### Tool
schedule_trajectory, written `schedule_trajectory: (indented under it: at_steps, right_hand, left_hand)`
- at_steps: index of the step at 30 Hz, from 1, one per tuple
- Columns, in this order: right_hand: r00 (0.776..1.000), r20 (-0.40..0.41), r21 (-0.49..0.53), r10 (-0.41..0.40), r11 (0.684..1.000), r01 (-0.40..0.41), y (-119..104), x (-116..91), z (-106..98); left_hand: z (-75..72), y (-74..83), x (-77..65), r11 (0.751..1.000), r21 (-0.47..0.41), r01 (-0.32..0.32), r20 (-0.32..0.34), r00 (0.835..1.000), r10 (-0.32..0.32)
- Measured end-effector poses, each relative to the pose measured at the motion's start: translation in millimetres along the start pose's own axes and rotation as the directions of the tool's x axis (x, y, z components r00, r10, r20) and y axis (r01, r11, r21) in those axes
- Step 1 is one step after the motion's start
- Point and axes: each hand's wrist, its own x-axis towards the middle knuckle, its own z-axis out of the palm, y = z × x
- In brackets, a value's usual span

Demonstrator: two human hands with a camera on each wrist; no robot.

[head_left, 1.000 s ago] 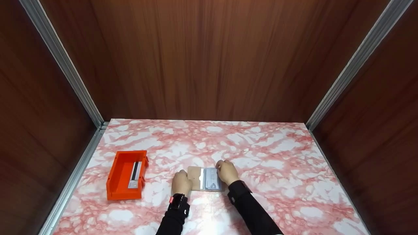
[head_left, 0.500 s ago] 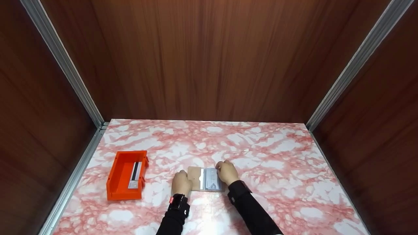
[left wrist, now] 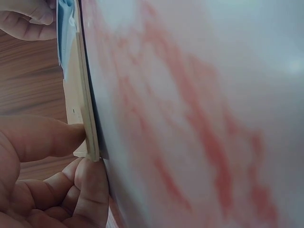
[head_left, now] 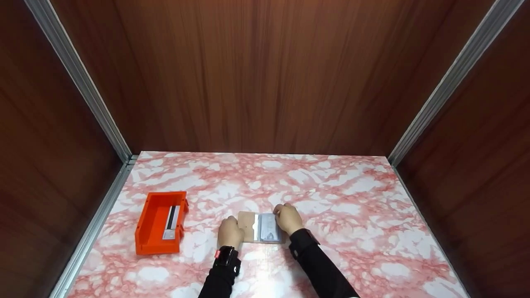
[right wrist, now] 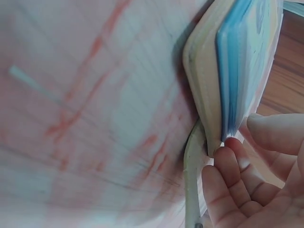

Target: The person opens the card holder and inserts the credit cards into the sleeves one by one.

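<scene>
A tan card holder (head_left: 246,221) lies spread flat on the table, its clear plastic sleeves (head_left: 269,227) stacked on the right half. My left hand (head_left: 230,233) is at its left edge; in the left wrist view the thumb (left wrist: 59,139) lies on the cover and a fingertip meets the edge, pinching it. On the right, my right hand (head_left: 289,218) pinches the outer edge of the sleeves. The right wrist view has the thumb and fingers close around that edge, beside the bluish stack (right wrist: 232,71). A tan strap (right wrist: 190,175) sticks out from under the cover there.
An orange bin (head_left: 157,246) stands at the left of the pink-and-white marbled table (head_left: 331,186). Inside it lies a card with a dark stripe (head_left: 172,219). Wood-patterned panels (head_left: 265,82) enclose the back and both sides.
</scene>
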Motion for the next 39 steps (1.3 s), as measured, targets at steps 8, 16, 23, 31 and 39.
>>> schedule_trajectory:
  at_steps: [8, 16, 23, 31, 39]
  right_hand:
    - [1.000, -0.007, 0.002, -0.004, 1.000, 0.004, 1.2, 0.3, 0.6]
    - [0.997, -0.059, -0.018, -0.040, 0.999, 0.039, 2.5, 2.2, 2.4]
    - [0.995, -0.077, -0.016, -0.064, 0.998, 0.062, 1.3, 3.5, 0.1]
    - [0.995, -0.064, -0.020, -0.081, 0.997, 0.080, -1.6, 3.3, -3.4]
    - [0.996, -0.074, -0.007, -0.056, 0.998, 0.055, -4.4, 2.0, -8.0]
  left_hand:
    - [0.1, 0.4, -0.1, 1.000, 0.002, -0.003, -0.003, 1.000, 0.003]
    - [-1.8, 2.3, -0.5, 1.000, -0.006, 0.008, 0.012, 1.000, -0.008]
    - [-0.9, 0.4, 0.2, 1.000, -0.004, 0.007, 0.018, 1.000, -0.007]
    - [1.2, -2.0, 1.5, 1.000, 0.004, 0.011, 0.025, 1.000, -0.011]
    - [-0.3, -1.1, 0.6, 1.000, 0.002, 0.002, 0.019, 1.000, -0.002]
